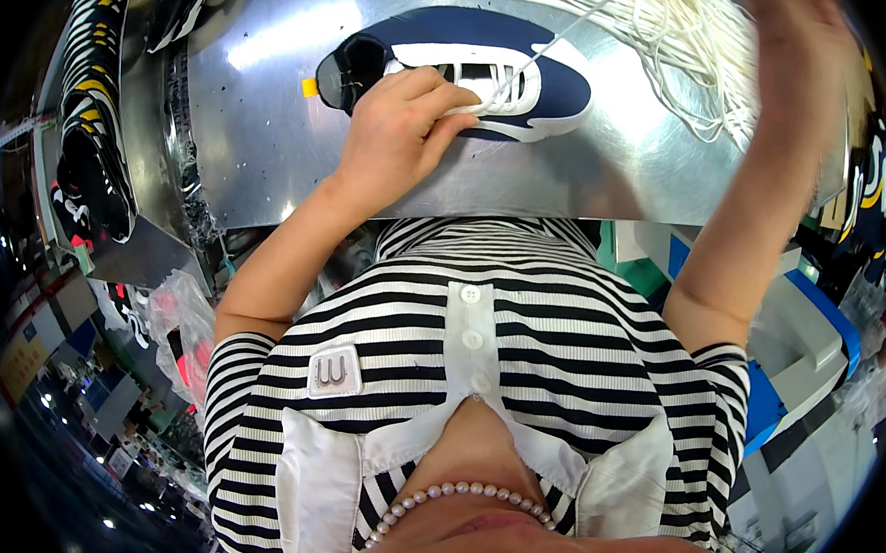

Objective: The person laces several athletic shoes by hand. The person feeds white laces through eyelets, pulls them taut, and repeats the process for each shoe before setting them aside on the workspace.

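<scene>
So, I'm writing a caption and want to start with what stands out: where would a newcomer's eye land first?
Probably on the navy-and-white shoe, at top centre on the shiny metal table, the left hand at its near side. Next, the heap of white laces at upper right, then the striped shirt filling the lower middle.

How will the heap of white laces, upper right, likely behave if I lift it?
The laces are probably floppy, since they lie in loose curves. The strands look thin, so each is likely light. They cross over one another on the metal table, so pulling one may drag others.
</scene>
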